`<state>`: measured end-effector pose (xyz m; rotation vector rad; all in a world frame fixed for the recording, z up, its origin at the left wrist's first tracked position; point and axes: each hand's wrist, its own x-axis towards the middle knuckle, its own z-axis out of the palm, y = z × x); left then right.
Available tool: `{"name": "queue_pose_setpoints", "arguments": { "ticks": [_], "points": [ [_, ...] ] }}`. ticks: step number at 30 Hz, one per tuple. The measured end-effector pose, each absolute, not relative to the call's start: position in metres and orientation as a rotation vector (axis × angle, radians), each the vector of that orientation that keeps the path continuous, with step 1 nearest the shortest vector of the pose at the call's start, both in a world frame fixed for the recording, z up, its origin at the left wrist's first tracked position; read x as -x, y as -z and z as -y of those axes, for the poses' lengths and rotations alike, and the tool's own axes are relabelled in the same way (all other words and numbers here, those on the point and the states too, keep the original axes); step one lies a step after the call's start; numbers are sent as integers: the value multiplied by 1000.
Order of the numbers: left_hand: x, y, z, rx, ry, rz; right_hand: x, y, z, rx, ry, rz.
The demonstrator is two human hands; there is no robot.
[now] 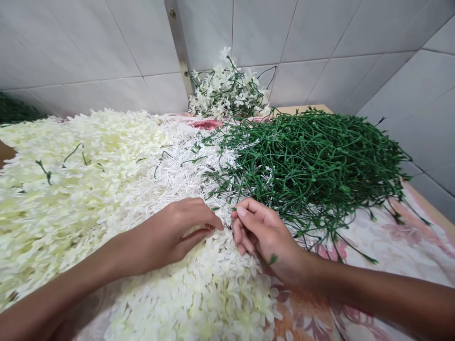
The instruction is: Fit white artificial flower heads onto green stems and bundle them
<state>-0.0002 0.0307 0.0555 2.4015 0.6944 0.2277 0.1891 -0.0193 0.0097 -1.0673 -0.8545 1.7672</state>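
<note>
My right hand (270,232) is closed, thumb against the bent fingers, on a green artificial flower stem. A bit of green shows at the thumb tip and another green tip (273,259) shows by the palm. Just across from it, my left hand (181,227) has its thumb and forefinger drawn together; anything between them is too small to make out. Both hands hover where a heap of thin white stamens (177,166) meets loose cream-white fabric petals (199,293). Beyond my right hand lies a large tangled pile of green plastic stems (320,156).
A wide spread of cream petals (71,189) covers the left side, with a few stray green stems on top. Assembled white flowers (229,90) stand against the tiled wall (302,28). A floral cloth (401,246) lies underneath. More dark green material (17,109) sits far left.
</note>
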Motion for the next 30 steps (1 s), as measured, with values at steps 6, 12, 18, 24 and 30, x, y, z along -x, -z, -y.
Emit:
{"name": "queue_pose_setpoints", "arguments": {
  "ticks": [6,12,18,24,30],
  "points": [
    [-1,-50,-32,-2078,-619,-876,-195,-14,19,1021,-1813,943],
    [-10,-40,-20,-2014,-793,-965,-197,-16,19,1069,-1796,1113],
    [-11,-34,-12,-2273,-1036,-853,-194,-13,19,1130,-1759,1142],
    [-12,-30,-14,-2267,-1125,-774,-194,-13,20,1101,-1714,1212],
    [-10,-34,-18,-2281,-978,-794,-195,-13,19,1042,-1715,1192]
  ]
}}
